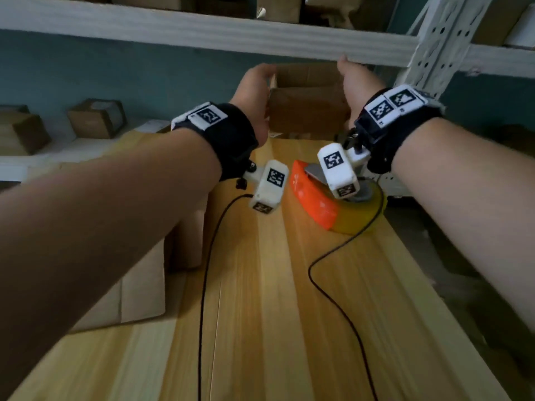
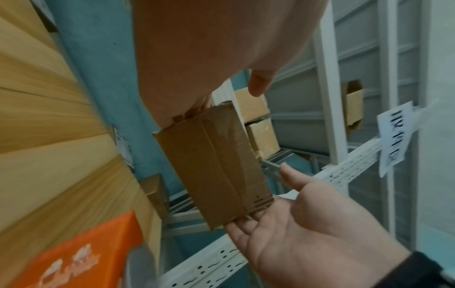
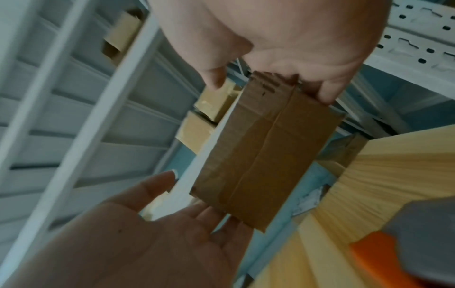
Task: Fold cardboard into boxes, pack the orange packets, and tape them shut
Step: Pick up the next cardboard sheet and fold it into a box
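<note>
Head view: box (image 1: 308, 102) held up over far edge of bench (image 1: 289, 314), between both palms | L hand (image 1: 256, 91) & R hand (image 1: 357, 82) fingers straight, pressing box ends, not curled | taped seam (image 2: 221, 165) closed | prob. light, stiff; take by short ends, tape maybe slippery.

I am in a stockroom or packing room: white slotted metal shelving (image 1: 428, 44) stacked with brown cardboard boxes (image 1: 97, 118), a paper label (image 2: 396, 134) on one rail, and a wooden packing table (image 1: 260, 314) with an orange tape dispenser (image 1: 315, 201).
</note>
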The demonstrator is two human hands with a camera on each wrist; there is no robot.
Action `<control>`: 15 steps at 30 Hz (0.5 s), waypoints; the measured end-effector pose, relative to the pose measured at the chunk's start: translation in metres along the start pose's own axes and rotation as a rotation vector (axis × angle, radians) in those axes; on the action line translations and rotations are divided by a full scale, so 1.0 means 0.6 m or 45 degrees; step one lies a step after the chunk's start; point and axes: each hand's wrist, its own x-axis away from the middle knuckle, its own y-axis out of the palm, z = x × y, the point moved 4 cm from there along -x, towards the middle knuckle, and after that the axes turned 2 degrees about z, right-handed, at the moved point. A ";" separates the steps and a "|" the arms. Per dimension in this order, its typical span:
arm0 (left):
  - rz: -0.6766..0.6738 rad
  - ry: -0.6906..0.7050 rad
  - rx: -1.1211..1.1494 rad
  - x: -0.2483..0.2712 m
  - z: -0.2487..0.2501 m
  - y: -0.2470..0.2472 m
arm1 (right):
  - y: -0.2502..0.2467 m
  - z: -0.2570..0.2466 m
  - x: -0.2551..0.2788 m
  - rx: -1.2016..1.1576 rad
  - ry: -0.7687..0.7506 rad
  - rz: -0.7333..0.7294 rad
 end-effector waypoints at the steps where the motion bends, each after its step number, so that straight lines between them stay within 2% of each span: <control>1: 0.008 -0.018 -0.016 -0.014 -0.005 -0.001 | 0.004 0.008 -0.026 0.020 -0.022 -0.047; 5: -0.027 -0.223 -0.061 -0.062 -0.045 -0.011 | 0.019 0.071 -0.115 0.183 0.013 -0.246; 10: -0.069 -0.430 -0.121 -0.088 -0.092 -0.024 | 0.025 0.164 -0.226 0.497 0.049 -0.391; 13: -0.033 -0.489 -0.222 -0.084 -0.098 -0.024 | 0.027 0.130 -0.122 0.662 0.113 -0.390; 15: 0.012 -0.405 -0.259 -0.070 -0.078 -0.023 | 0.022 0.097 -0.075 0.753 0.126 -0.302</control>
